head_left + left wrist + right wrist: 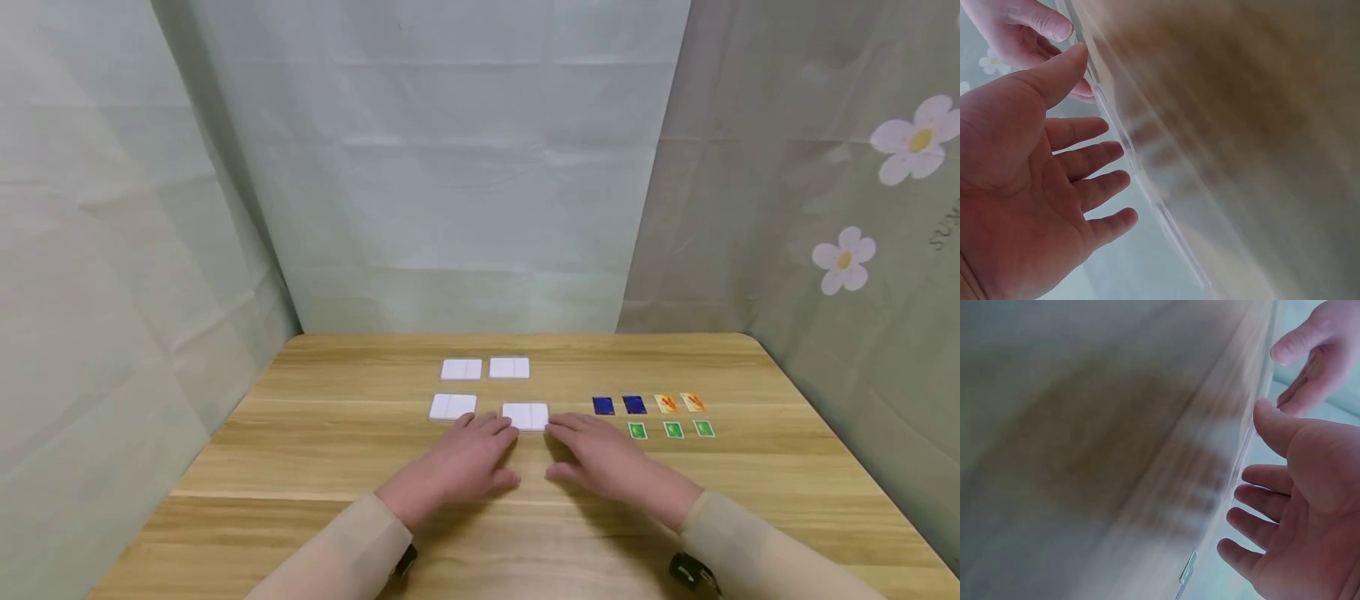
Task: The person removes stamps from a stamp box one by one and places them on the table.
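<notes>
My left hand (467, 460) is at the front left of a white two-part card (525, 416) with a clear border, its fingertips close to the card's left edge. On the other side my right hand (603, 457) reaches in with its fingertips at the card's right edge. Both palms face down over the wooden table (315, 467), fingers fairly straight and slightly spread. The left wrist view shows the left palm (1029, 181) with nothing in it. Likewise, the right palm (1316, 500) holds nothing in the right wrist view. Another white card (452, 406) lies just beyond the left fingers.
Farther back lie two more white cards (461, 369). To the right are two dark blue squares (603, 406), two orange-patterned squares (665, 404) and three green squares (673, 430). Pale cloth (465, 183) hangs behind the table and along its sides.
</notes>
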A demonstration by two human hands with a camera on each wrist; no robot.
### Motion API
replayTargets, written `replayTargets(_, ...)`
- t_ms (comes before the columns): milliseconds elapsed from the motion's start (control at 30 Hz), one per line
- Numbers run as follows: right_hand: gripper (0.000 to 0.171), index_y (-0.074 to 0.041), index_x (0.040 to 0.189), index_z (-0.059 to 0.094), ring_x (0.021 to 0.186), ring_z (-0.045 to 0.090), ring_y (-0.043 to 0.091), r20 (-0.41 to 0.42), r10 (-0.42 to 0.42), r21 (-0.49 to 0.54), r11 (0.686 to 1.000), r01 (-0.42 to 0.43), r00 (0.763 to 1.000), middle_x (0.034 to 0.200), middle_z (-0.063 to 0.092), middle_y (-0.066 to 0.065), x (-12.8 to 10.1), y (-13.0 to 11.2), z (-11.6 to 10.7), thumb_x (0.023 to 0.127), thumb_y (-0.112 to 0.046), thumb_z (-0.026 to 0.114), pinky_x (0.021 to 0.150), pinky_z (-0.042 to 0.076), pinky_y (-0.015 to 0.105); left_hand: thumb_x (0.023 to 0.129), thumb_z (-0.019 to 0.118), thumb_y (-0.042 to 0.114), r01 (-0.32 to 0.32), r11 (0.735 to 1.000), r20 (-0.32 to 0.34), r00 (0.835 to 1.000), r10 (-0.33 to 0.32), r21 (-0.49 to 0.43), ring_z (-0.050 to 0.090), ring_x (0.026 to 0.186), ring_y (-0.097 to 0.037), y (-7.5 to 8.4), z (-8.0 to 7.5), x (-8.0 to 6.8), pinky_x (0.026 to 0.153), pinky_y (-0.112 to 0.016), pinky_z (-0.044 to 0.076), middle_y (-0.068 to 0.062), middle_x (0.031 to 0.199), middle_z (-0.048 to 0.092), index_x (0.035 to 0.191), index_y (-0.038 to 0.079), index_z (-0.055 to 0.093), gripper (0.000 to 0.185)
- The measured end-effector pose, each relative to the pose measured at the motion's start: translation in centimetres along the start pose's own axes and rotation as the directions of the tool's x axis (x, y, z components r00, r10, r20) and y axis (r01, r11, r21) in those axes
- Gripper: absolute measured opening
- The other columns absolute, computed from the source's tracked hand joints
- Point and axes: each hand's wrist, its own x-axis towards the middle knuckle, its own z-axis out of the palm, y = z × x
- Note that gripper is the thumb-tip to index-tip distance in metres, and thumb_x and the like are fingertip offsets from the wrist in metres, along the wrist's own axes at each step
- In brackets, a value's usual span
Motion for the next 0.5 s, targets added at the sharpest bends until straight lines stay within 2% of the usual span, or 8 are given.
replayTargets(233, 0.068, -0.004, 0.155, 0.061, 0.15, 0.051, 0.039, 0.045, 0.078, 0.018, 0.997, -0.079, 0.996, 0.163, 0.055, 0.017, 0.93, 0.15, 0.05, 0.104, -0.046, 0.078, 0.122, 0.041, 0.06, 0.104, 0.075, 0.051, 0.023, 0.999, 0.009, 1.0, -0.023, -0.034, 0.047, 0.154, -0.036, -0.27, -0.32, 0.72, 0.126, -0.062, 0.034, -0.013, 0.162, 0.056, 0.155, 0.008, 0.061, 0.068)
replayTargets(500, 0.072, -0.004, 0.159, 0.057, 0.155, 0.045, 0.04, 0.029, 0.097, 0.026, 0.995, -0.098, 0.995, 0.166, 0.051, 0.017, 0.9, 0.1, 0.0, 0.105, -0.048, 0.075, 0.125, 0.037, 0.06, 0.104, 0.074, 0.054, 0.038, 0.999, -0.017, 0.999, -0.039, -0.03, 0.046, 0.155, -0.036, -0.63, -0.08, 1.09, 0.126, -0.062, 0.033, -0.012, 0.164, 0.055, 0.155, 0.01, 0.061, 0.069)
